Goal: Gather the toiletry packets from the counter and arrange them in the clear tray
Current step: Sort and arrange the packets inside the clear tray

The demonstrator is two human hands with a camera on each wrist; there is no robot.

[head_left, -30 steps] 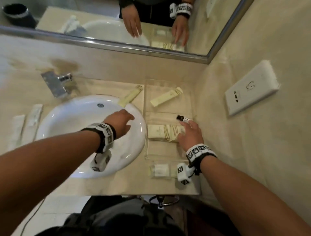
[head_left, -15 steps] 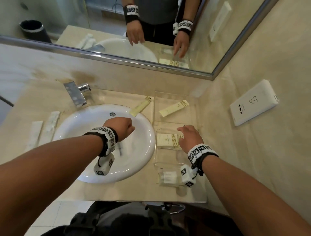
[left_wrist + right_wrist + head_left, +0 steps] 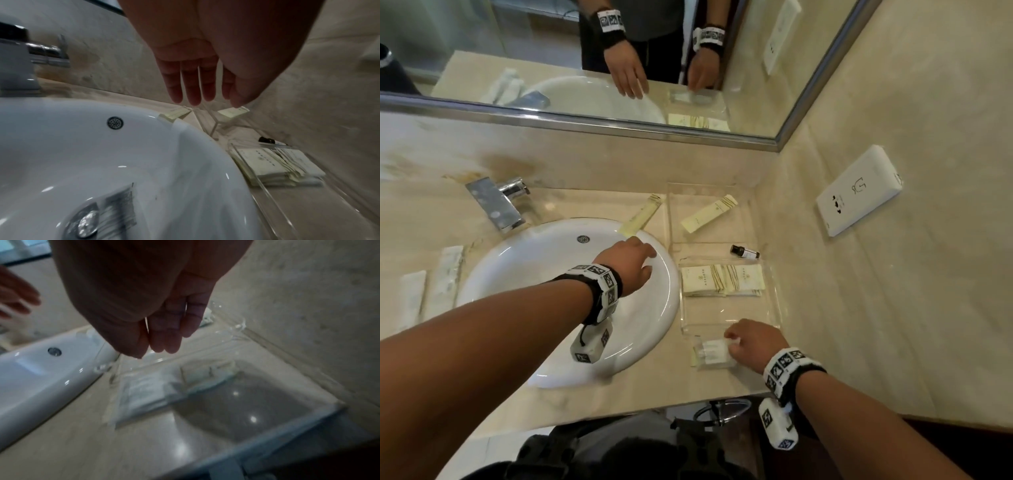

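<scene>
Head view, left hand: the left hand hangs over the far rim of the white sink, fingers loose and holding nothing.
Head view, long packet: a long yellow packet lies on the desk just past the left hand's fingertips.
Head view, right hand: the right hand is low over a see-through packet; its fingertips touch the packet's near edge.
Head view, clear tray: the clear tray sits just past the right hand, with a stack of cream packets in its far part.
Head view, small bottle: a small dark bottle lies just beyond the tray.
Left wrist view, left hand: the fingers point down, straight and a little apart, empty.
Left wrist view, packets: the cream stack is to the right of the hand, in the tray.
Right wrist view, right hand: the fingers hang close together; blur hides whether they pinch anything.
Right wrist view, packet: the see-through packet lies on the desk under the fingertips.
</scene>
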